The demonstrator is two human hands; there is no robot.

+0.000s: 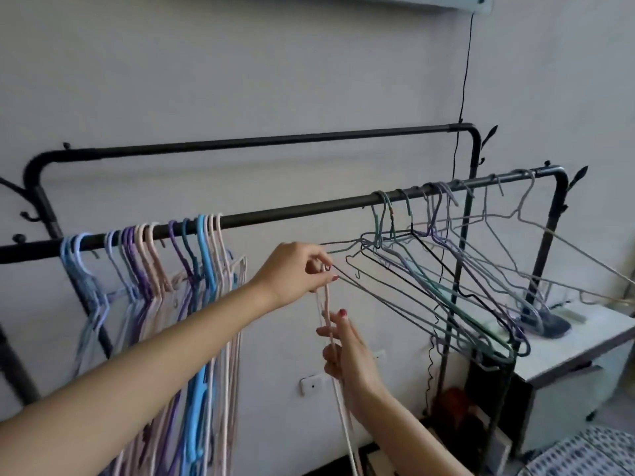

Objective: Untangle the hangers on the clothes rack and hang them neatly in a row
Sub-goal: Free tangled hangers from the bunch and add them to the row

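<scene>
A black clothes rack has a front rail (292, 209) running left to right. On its left part, several pink, purple and blue hangers (178, 269) hang in a close row. On its right part a tangle of grey, teal and black wire hangers (446, 269) hangs askew. My left hand (295, 273) pinches the top of a pale pink hanger (328, 304) where it meets a grey hanger end from the tangle. Just below, my right hand (347, 355) grips the pink hanger's shaft, which hangs down between my arms.
A second black rail (257, 140) runs behind, close to the white wall. A white table (584, 341) stands at the right under the tangle, with a dark object on it. A black cable (464, 80) hangs down the wall. A patterned cloth (584, 455) lies at bottom right.
</scene>
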